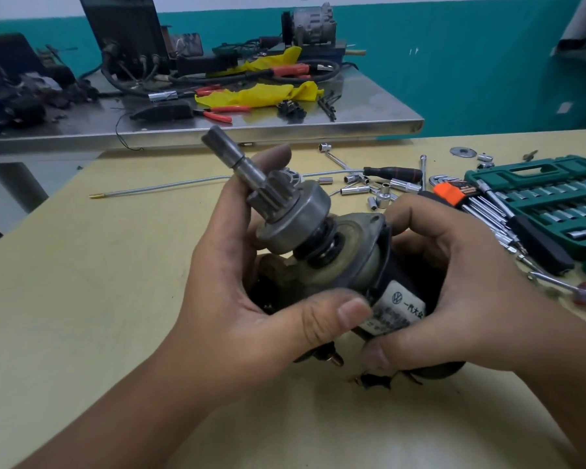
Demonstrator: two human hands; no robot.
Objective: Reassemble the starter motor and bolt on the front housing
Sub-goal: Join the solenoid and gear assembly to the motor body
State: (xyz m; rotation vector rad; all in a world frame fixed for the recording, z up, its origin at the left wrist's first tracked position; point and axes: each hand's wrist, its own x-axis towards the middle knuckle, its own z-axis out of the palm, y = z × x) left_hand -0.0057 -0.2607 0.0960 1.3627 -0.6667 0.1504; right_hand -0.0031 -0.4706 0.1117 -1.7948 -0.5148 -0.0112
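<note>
1. The dark cylindrical starter motor with a white label (396, 309) is held above the middle of the pale yellow wooden table (82, 282), its grey pinion shaft (251, 177) tilted up and to the left.
2. The left hand (251, 282) wraps around the motor's near-left side, thumb on the label's edge.
3. The right hand (454, 299) curls around the motor body from the right.
4. A green socket-set case (538, 198) lies open at the table's far right corner, loose silver sockets (356, 189) beside it.

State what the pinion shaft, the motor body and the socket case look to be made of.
Pinion shaft: bare grey steel, dull sheen, it seems. Motor body: probably black-painted metal, with a paper label. Socket case: green moulded plastic, matte.
</note>
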